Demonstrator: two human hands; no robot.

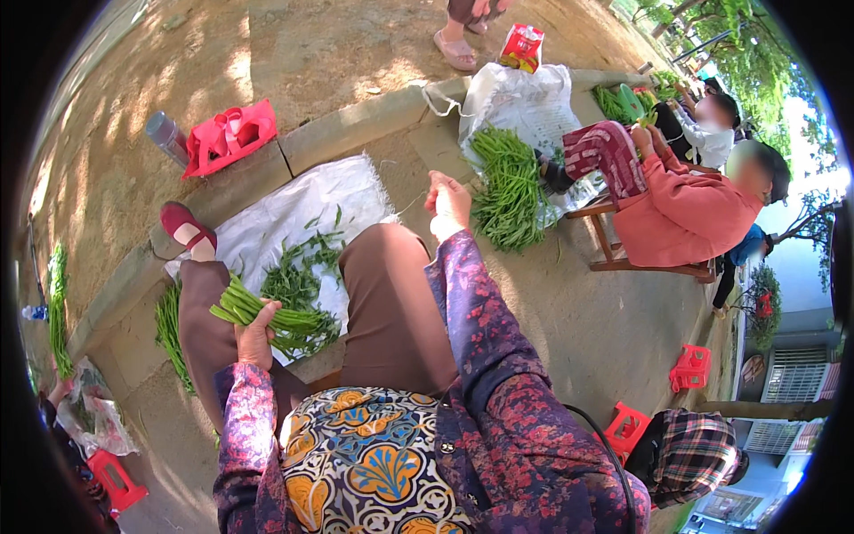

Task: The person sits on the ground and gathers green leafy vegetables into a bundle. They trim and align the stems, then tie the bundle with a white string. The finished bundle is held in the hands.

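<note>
My left hand (255,338) is closed around a bunch of leafy green stems (301,327), which looks like water spinach, over my left thigh. The cut-looking stem ends point left and the leaves hang to the right. Beyond it, loose green leaves (296,278) lie scattered on a flattened white woven sack (334,189) on the ground. Out past my right knee, my right hand (448,205) is raised with its fingers curled together. Whatever those fingers may hold is too small to make out. More green stems (169,331) lie on the ground beside my left leg.
A low concrete kerb (356,125) runs beyond the sack, with a red bag (233,135) and a bottle (165,137) on it. To the right, a seated person (676,200) works beside a large heap of greens (505,191). Red stools (690,368) stand further right.
</note>
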